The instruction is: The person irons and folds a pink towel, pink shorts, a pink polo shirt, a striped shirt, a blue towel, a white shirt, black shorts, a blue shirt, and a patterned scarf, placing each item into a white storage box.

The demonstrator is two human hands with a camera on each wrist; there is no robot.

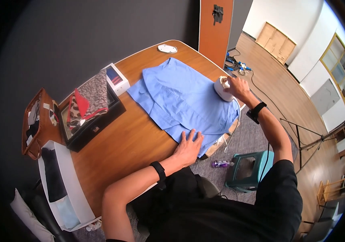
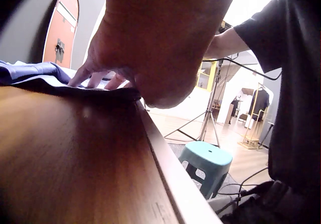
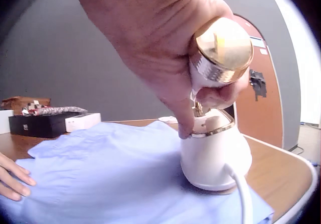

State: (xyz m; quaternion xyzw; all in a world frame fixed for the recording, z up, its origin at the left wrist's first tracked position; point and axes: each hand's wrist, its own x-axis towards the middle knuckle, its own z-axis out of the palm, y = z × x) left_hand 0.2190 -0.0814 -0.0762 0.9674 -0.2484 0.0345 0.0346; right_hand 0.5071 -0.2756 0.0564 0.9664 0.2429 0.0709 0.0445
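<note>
A blue shirt [image 1: 184, 94] lies spread on the wooden table, its near part at the table's edge. My right hand [image 1: 239, 88] grips the handle of a white clothes iron [image 3: 215, 156] with gold trim. In the right wrist view the iron stands on the shirt near the table's right edge, its white cord [image 3: 243, 199] hanging from its side. My left hand [image 1: 188, 150] rests on the near part of the shirt with fingers spread, seen in the left wrist view pressing the cloth by the table edge.
A black box [image 1: 96, 127] bears a patterned cloth [image 1: 96, 94]; beside it are a white box [image 1: 120, 82], a brown basket [image 1: 47, 125] and a white tray [image 1: 80, 181] of folded cloth. A white iron rest [image 1: 167, 49] lies at the far edge. A teal stool [image 1: 249, 173] stands on the floor.
</note>
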